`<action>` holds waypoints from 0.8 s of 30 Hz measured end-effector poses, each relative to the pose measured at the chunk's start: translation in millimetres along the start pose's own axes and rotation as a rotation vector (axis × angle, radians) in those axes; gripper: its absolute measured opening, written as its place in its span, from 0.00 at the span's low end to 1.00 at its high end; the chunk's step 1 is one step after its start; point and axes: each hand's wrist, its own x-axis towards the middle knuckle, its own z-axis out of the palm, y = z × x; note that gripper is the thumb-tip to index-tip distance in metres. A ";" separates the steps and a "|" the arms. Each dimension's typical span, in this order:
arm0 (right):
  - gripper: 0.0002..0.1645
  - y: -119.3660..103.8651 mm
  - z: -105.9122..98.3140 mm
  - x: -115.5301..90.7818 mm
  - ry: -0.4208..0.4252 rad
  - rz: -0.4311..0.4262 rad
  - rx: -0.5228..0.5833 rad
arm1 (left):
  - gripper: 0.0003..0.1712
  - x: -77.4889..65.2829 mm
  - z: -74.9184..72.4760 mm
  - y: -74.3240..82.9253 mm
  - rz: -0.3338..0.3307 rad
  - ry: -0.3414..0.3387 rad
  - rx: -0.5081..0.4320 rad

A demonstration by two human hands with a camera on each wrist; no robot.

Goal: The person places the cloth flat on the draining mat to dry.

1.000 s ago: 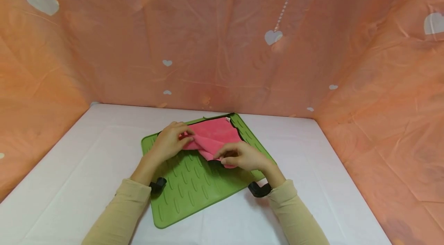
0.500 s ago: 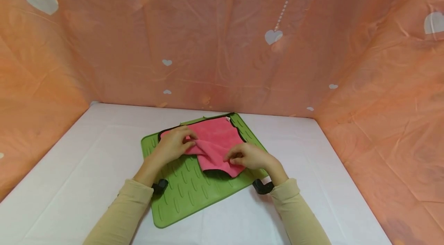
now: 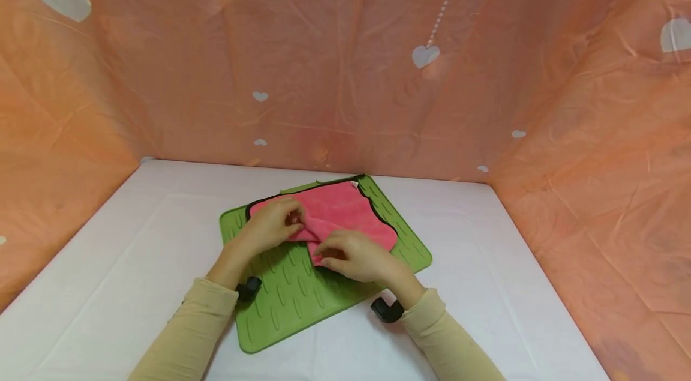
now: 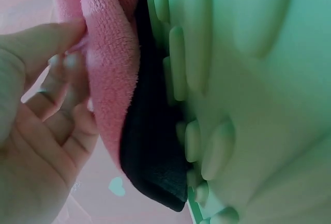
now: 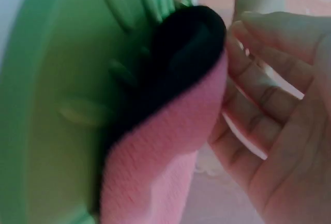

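Note:
A pink cloth [image 3: 345,204] with a black border lies partly bunched on a green ridged mat [image 3: 286,303]. Its far side is spread flat, while the near side is folded and raised. My left hand [image 3: 272,225] pinches a fold at the cloth's near left; in the left wrist view the thumb [image 4: 54,40] presses against the pink pile. Over the near edge is my right hand [image 3: 353,255], its fingers loosely bent. In the right wrist view its fingertips are beside the rolled black edge [image 5: 191,43], with no cloth visibly pinched between thumb and fingers.
The mat lies at an angle on a white-covered table [image 3: 135,261]. An orange curtain with pale hearts [image 3: 335,69] encloses the back and sides. Black wrist devices [image 3: 249,289] are worn on both wrists.
My right hand moved up and right, then back down and left along the near edge. The cloth's right corner now lies spread further right. My left hand shifted slightly, still pinching the fold.

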 end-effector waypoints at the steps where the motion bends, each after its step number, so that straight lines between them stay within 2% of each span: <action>1: 0.09 -1.1 3.2 1.0 -0.013 -0.007 -0.026 | 0.07 0.0 -0.1 -0.5 -0.001 -0.012 -0.006; 9: 0.14 -1.7 16.1 2.6 -0.104 0.033 -0.105 | 0.08 -0.1 0.0 -4.3 0.063 -0.079 0.003; 16: 0.11 3.3 19.3 4.6 -0.085 0.004 -0.106 | 0.12 -0.1 0.5 -8.8 0.069 -0.134 0.024; 20: 0.10 6.4 15.7 3.6 -0.069 0.002 -0.059 | 0.09 -1.2 0.4 -10.1 0.066 -0.113 0.058; 24: 0.12 11.3 7.1 0.8 -0.023 0.005 0.044 | 0.04 -1.6 -0.8 -9.9 0.056 -0.060 0.087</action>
